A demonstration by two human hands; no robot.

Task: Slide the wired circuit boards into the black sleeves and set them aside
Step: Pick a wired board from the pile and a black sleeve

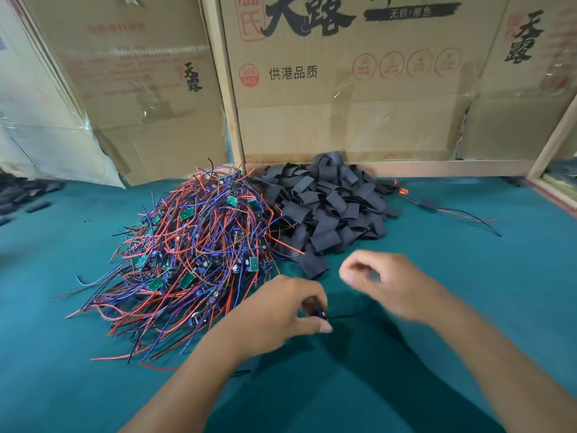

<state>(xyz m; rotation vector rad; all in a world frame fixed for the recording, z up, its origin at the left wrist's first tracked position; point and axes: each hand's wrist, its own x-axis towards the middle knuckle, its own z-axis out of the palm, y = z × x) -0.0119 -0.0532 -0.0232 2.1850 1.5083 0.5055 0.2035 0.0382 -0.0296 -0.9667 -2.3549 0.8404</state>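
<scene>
We're over the green table [468,292], cardboard boxes [343,89] walling off the back. The tangle of wired circuit boards [190,254] sits huge at centre-left, and touching it on the right is the heap of black sleeves [331,207]. By our reckoning, nearly everything is left to do. Far right, one sleeved board [424,204] with trailing leads lies apart, and another seems to lie beside the sleeves; that looks like the set-aside spot, barely started. More dark pieces [22,195] sit at the far left edge.

Now the hands: our left hand [278,317] has its fingers [321,326] pinched on a small board [318,314] just clear of the pile, a dark lead running off to the right. Our right hand [384,282] is blurred and loosely curled; it seems to hold nothing, hovering near the closest sleeve [313,265]. Loose wires from the tangle could snag the board.
</scene>
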